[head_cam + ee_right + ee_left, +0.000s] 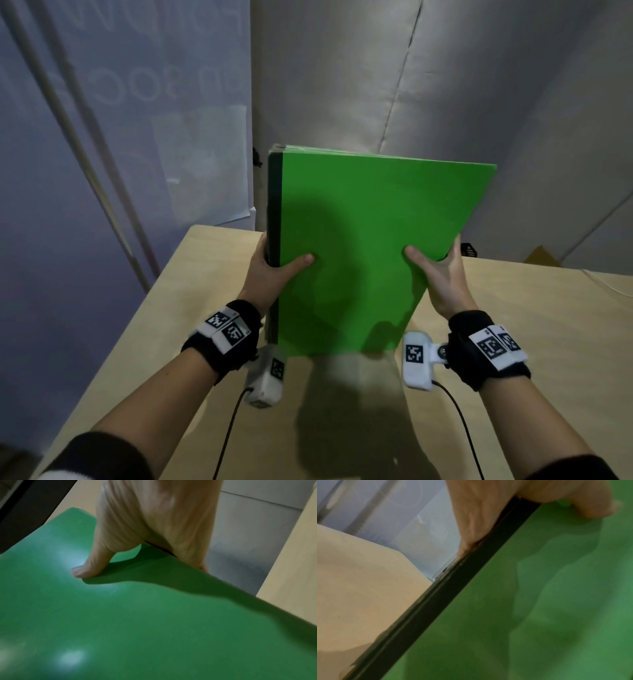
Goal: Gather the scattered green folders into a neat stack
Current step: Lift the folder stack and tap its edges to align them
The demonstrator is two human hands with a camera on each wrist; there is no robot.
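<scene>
A stack of green folders (370, 246) with dark spines stands nearly upright, its lower edge down at the wooden table (191, 301). My left hand (270, 270) grips the spine side, thumb on the front cover and fingers hidden behind. My right hand (442, 274) grips the opposite edge the same way. The left wrist view shows the dark spines (453, 588) beside the green cover (539, 601), under my left hand (488, 507). In the right wrist view my right hand's thumb (89, 566) presses on the green cover (137, 622).
A grey fabric wall (445, 85) rises just behind the table. A pale blue banner (120, 120) hangs at the left. A small yellowish box (541, 257) and a thin white cord (606, 284) lie at the table's far right. Bare tabletop shows on both sides.
</scene>
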